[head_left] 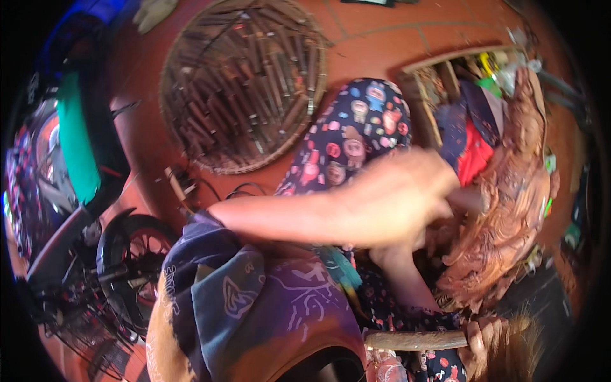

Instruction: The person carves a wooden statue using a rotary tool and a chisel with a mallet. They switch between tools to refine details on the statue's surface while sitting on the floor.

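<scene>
My left hand [407, 197], blurred by motion, reaches across the middle with fingers curled around a dark brown chisel [468, 200]. Its form is smeared, and its far end points at a carved wooden statue [506, 207]. The reddish-brown statue leans at a slant on the right, with a robed figure and flowing folds. At the lower right, my right hand [485, 337] grips a rough, slightly bent wooden stick [417, 340], which lies across my patterned trousers [347, 146]. Below my left hand shows a strip of bare skin [410, 277]; which limb it belongs to I cannot tell.
A round woven basket [167, 95] full of dark-handled chisels stands on the tiled floor [363, 38]. Behind the statue is a wooden box [420, 105] with cloths and odds and ends. A motorbike [118, 254] stands at the left; a cable [248, 186] lies near the basket.
</scene>
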Tool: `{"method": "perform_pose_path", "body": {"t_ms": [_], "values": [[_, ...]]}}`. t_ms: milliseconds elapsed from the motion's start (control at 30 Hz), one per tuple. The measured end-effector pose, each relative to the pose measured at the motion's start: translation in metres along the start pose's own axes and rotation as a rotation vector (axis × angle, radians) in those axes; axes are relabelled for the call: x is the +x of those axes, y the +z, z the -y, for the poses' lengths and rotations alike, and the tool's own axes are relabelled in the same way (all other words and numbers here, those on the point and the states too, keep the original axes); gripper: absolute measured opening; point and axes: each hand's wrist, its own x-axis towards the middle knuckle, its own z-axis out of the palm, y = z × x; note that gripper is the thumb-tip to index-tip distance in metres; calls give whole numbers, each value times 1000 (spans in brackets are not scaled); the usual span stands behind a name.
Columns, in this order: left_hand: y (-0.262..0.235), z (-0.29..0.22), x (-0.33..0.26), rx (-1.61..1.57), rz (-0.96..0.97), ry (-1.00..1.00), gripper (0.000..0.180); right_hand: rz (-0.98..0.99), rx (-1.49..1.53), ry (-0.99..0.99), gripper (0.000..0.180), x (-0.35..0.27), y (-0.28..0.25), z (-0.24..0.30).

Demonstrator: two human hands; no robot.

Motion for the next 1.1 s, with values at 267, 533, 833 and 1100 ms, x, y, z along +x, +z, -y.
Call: {"method": "perform_pose_path", "body": {"t_ms": [267,533,833,1100], "values": [[-189,144,-142,806,-363,-1097,54,149,27,-37,26,8,0,7],[-204,238,-177,773,-430,-1124,58,243,-3,-17,30,13,-4,15],[-135,183,-120,603,-181,-793,24,349,-17,16,34,17,-7,20],[-69,177,-140,662,-87,-734,28,251,7,-17,37,26,0,27]]}}
